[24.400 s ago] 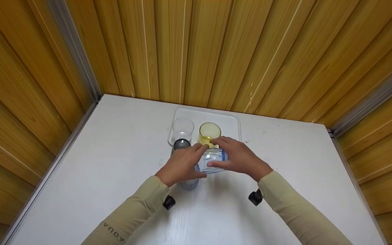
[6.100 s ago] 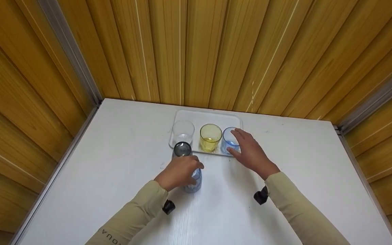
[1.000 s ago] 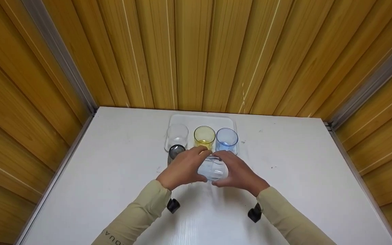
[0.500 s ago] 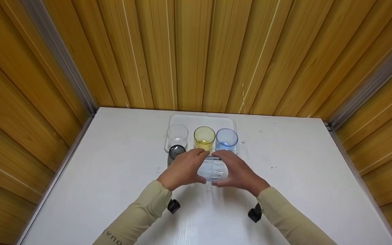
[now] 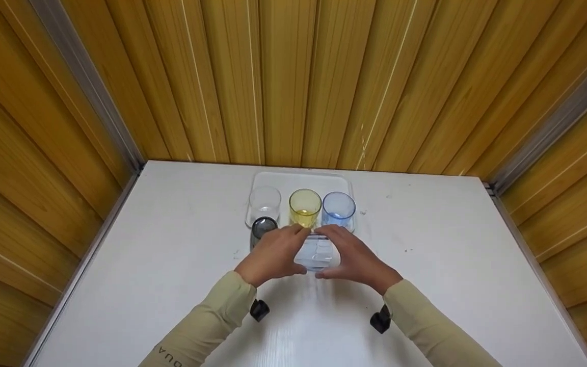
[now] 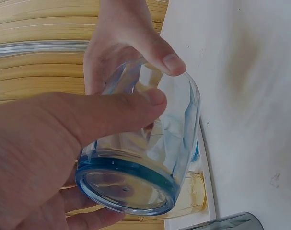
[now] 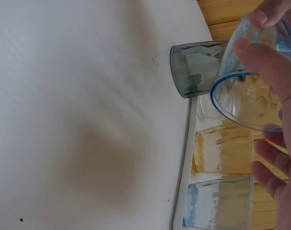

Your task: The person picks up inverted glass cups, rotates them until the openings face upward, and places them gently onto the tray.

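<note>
A clear tumbler with a blue-tinted base (image 5: 317,253) is held between both hands just above the white bench (image 5: 456,265), tipped on its side, directly on the near side of the tray (image 5: 301,177). In the left wrist view the thick base (image 6: 123,188) faces the camera; in the right wrist view the blue-edged rim faces it.

On the tray a row of three glasses stands upright: a clear glass (image 5: 265,202) at the left, a yellow glass (image 5: 304,208) in the middle, a blue glass (image 5: 338,209) at the right. A grey glass (image 5: 264,229) stands on the bench at the tray's near left corner, just beside the left hand. As a judgement, three glasses are already set out and two remain off the tray, the held one and the grey one.

The left hand (image 5: 272,254) curls round the tumbler from the left, thumb laid across its wall. The right hand (image 5: 355,257) grips it from the right, fingertips at the rim. Both are partly closed around the glass. Wooden panel walls (image 5: 293,76) enclose the bench on three sides.
</note>
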`<move>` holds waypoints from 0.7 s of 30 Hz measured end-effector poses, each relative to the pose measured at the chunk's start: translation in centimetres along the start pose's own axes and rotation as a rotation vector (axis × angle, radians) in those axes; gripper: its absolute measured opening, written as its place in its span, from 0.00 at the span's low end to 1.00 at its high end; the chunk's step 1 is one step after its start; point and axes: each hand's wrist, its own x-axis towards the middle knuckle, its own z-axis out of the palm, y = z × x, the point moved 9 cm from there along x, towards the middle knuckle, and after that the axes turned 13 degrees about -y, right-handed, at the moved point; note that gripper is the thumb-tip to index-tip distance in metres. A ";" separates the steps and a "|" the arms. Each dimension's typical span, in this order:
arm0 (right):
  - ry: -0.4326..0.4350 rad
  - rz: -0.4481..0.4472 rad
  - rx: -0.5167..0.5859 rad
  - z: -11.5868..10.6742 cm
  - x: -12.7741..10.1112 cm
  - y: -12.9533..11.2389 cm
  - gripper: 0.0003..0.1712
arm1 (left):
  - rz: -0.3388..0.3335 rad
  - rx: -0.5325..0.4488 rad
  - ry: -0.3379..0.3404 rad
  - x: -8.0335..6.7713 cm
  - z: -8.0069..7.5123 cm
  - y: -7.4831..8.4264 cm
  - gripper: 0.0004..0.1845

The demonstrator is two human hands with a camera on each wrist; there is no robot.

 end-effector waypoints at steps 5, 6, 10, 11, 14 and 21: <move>-0.047 0.058 0.094 0.5 0.1 0.6 0.54 | -0.017 -0.007 -0.004 -0.1 0.0 -0.2 0.43; -0.057 0.068 0.124 0.6 0.1 0.8 0.55 | -0.019 -0.010 -0.005 -0.2 0.1 -0.3 0.43; -0.077 0.106 0.219 0.5 0.0 1.2 0.59 | -0.022 -0.020 0.000 -0.3 -0.1 -0.4 0.43; -0.077 0.107 0.232 0.5 0.0 1.2 0.60 | -0.022 -0.023 0.002 -0.2 -0.1 -0.4 0.43; -0.069 0.095 0.260 0.2 0.0 1.2 0.62 | -0.023 -0.022 0.007 -0.2 -0.2 -0.5 0.42; -0.079 0.074 0.365 0.6 -0.1 1.5 0.61 | -0.023 -0.032 0.007 -0.4 0.3 -0.5 0.43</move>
